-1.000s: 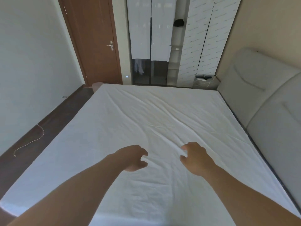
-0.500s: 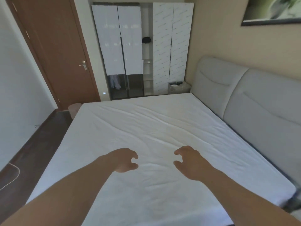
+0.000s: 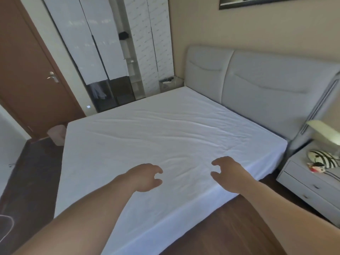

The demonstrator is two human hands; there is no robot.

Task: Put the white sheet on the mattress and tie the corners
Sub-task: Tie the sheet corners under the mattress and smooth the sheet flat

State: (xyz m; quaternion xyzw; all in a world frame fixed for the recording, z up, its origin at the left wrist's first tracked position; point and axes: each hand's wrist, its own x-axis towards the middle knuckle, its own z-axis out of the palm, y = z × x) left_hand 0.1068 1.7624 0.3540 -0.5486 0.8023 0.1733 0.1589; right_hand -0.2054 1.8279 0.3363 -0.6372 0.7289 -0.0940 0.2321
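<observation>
Swinging right since the last look, the view now takes in the headboard (image 3: 257,85) in full and a nightstand (image 3: 311,183) at the near right that was out of sight before, while both hands have lifted back toward the near edge of the bed. Starting at the left: the brown door (image 3: 27,74) and wardrobe (image 3: 88,45) sit far off, a pale bin (image 3: 57,134) just beside the far-left corner of the mattress. Next, the left hand (image 3: 145,178) hovers over the white sheet (image 3: 165,137), fingers loosely curled and apart, gripping nothing. Across a short gap, the right hand (image 3: 228,173) mirrors it, fingers hooked, parted, empty. That sheet lies spread over the whole mattress, draping the near side, with shallow creases running across it. Judging by this, spreading looks done and the person seems to be turning toward the near-right corner by the nightstand, where tying would come next; whether any corner is already tied cannot be told.
</observation>
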